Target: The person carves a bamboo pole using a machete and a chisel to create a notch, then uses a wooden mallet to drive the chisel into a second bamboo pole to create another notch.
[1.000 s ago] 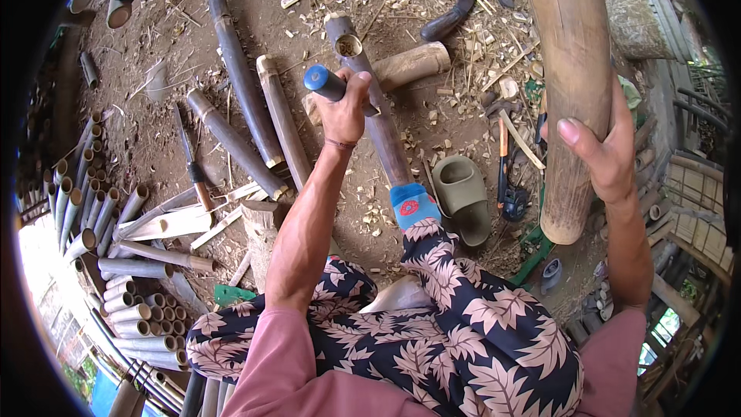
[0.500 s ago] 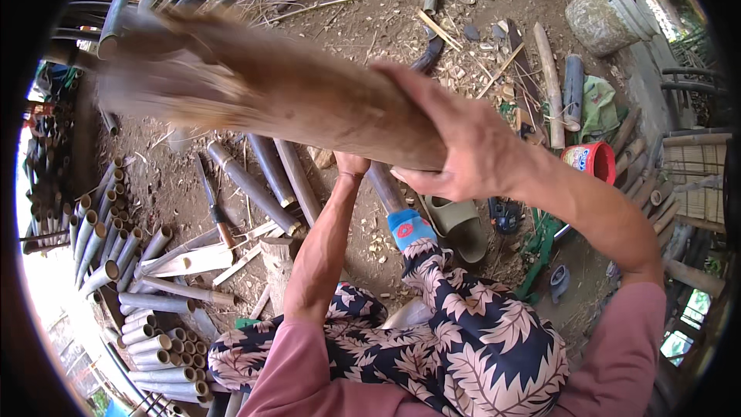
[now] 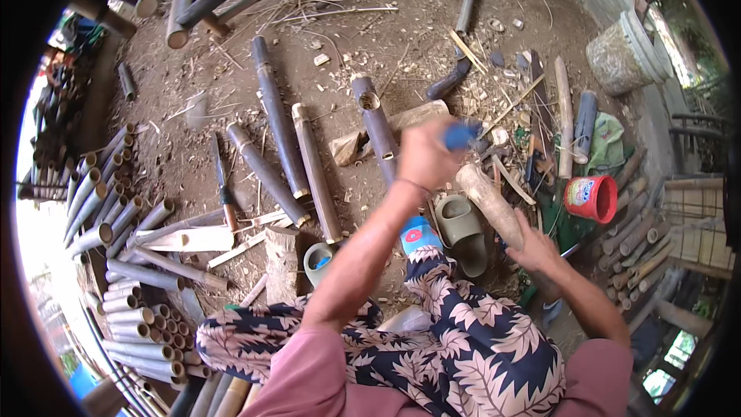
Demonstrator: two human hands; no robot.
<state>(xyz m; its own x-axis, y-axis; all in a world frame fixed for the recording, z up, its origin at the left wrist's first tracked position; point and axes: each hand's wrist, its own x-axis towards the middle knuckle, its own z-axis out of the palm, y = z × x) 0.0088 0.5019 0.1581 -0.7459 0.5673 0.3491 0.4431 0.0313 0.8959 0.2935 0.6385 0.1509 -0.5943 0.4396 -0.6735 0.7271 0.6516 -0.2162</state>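
Note:
My left hand (image 3: 423,156) is closed round a blue handle (image 3: 461,136), smeared by motion; the kind of tool cannot be made out. Below and to the right, my right hand (image 3: 532,247) grips a thick wooden club (image 3: 492,202), tilted with its pale end toward the left hand. Just left of my left hand lies a dark bamboo length (image 3: 377,125) with openings cut in its upper side. It rests across a rough wooden block (image 3: 346,147), and its near end runs under my left forearm toward my foot in a blue sock (image 3: 419,233).
Several bamboo lengths (image 3: 278,120) lie left of the block, beside a long knife (image 3: 223,185) and a stump (image 3: 283,261). Stacked bamboo (image 3: 127,316) fills the far left. A red bucket (image 3: 591,199), a dirty white bucket (image 3: 624,52) and slippers (image 3: 463,233) are on the right.
The wooden club has come down from across the upper left to the lower right in my right hand. My left hand has moved right, away from the bamboo, with the blue handle.

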